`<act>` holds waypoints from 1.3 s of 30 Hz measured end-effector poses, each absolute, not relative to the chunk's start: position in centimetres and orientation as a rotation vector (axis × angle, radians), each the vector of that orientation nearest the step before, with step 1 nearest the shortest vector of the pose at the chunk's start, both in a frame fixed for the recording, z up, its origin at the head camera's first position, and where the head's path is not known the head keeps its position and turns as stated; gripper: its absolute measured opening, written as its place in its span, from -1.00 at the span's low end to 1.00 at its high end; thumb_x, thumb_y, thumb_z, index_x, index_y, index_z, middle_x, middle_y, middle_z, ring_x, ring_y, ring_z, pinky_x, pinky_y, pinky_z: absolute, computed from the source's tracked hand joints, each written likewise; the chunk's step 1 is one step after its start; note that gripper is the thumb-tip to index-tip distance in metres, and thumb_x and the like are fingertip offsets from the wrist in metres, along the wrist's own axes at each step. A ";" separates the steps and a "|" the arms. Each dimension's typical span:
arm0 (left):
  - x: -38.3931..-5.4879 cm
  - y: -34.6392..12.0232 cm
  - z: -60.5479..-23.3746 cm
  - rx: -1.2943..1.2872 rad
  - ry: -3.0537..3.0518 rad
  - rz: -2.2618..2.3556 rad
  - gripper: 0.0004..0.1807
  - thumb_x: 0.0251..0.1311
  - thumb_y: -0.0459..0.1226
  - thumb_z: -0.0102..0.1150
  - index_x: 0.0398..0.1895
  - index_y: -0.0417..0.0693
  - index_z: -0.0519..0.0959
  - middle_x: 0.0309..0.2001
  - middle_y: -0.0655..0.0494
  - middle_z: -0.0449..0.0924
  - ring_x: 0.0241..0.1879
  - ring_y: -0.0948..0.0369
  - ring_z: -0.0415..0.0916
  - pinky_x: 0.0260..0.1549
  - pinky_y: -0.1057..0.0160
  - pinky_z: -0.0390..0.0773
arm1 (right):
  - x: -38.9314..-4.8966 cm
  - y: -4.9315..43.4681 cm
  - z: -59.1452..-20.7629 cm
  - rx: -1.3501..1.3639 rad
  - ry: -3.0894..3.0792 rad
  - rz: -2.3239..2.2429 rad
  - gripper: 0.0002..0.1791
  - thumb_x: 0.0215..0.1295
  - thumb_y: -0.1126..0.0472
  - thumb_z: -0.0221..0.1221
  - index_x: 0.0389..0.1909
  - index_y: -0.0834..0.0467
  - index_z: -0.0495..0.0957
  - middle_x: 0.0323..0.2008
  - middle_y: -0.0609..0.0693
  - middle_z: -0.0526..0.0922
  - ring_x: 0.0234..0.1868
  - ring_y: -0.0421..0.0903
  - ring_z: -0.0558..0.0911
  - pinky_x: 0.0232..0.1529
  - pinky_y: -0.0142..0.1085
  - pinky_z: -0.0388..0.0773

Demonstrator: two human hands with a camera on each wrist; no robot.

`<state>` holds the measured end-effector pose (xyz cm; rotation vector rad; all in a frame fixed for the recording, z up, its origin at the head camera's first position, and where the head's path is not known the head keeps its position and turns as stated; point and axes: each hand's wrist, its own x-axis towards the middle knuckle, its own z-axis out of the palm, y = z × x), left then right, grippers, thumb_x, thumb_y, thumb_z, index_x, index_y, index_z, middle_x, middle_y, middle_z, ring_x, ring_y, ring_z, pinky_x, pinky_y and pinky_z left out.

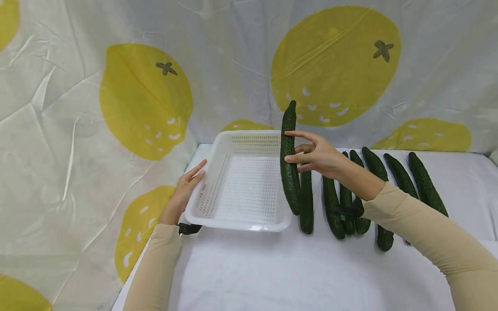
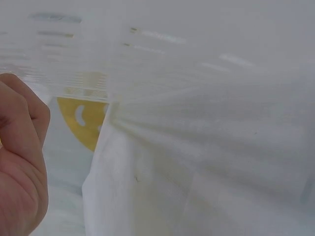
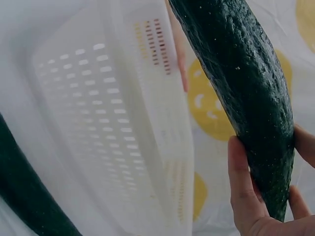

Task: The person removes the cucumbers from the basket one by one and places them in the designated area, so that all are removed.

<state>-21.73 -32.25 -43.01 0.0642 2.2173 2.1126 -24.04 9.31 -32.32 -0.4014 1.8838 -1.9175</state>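
My right hand (image 1: 320, 155) pinches a dark green cucumber (image 1: 289, 172) between thumb and fingers. The cucumber hangs nearly upright over the right rim of a white plastic basket (image 1: 237, 224). In the right wrist view the same cucumber (image 3: 246, 83) slants past the basket's slotted wall (image 3: 113, 113), with fingers on both its sides. My left hand (image 1: 183, 192) grips the basket's left side at the rim. From the left wrist view, the basket's underside (image 2: 197, 44) is above the white cloth, with the curled left hand (image 2: 19, 157) at its edge. No cucumber shows inside the basket.
Just right of the basket lies one cucumber (image 1: 306, 207). Several more, such as this cucumber (image 1: 426, 183), lie in a row farther right, partly hidden by the right forearm. A white cloth (image 1: 272, 272) covers the table. Behind hangs a lemon-print curtain (image 1: 233, 65).
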 end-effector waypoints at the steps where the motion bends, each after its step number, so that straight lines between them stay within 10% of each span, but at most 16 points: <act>1: -21.7 -32.2 -43.0 0.063 2.218 2.111 -0.40 0.47 -0.07 0.06 0.53 0.23 0.25 0.29 -0.19 0.42 -0.05 0.13 0.61 -0.17 0.21 0.64 | -24.0 9.7 -32.4 -0.402 1.897 -1.912 -0.16 0.23 0.36 0.36 0.49 -0.08 0.27 -0.25 0.05 0.44 -0.33 -0.06 0.55 -0.22 -0.11 0.63; 39: -21.6 -32.0 -42.2 0.027 2.187 2.080 -0.38 0.51 -0.12 0.00 0.57 0.20 0.15 0.37 -0.27 0.31 0.03 0.01 0.58 -0.13 0.19 0.63 | -21.9 22.9 -36.2 -0.380 2.135 -1.766 -0.19 0.33 0.35 0.28 0.53 -0.09 0.19 0.22 0.22 0.24 -0.06 -0.11 0.64 -0.12 -0.12 0.62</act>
